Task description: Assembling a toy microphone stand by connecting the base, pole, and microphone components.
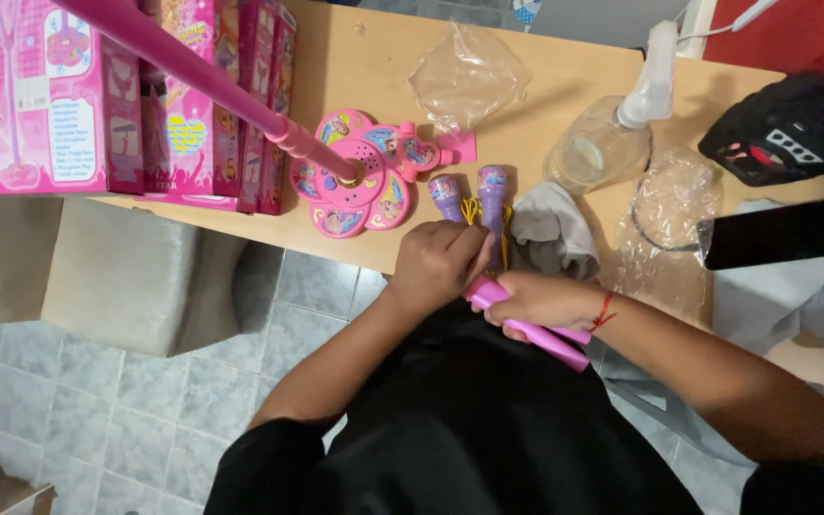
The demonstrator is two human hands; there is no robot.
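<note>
Below, at wooden table (565,86) edge: right hand (538,299) gripping pink tube (531,329), left hand (438,265) curled closed on tube's upper end, just beside two purple microphones (474,198) and grey cloth (553,229).

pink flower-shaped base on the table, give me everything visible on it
The pink flower-shaped base looks like glossy plastic: rounded petals around a centre, each carrying a small colourful picture sticker, with a patch of tiny holes like a speaker grille. It lies flat on the wooden table, near the front edge. A long pink pole stands in its middle socket and slants up to the left. A pink bracket piece sticks out on its right. Two purple toy microphones lie just right of it. Neither hand touches it.
</note>
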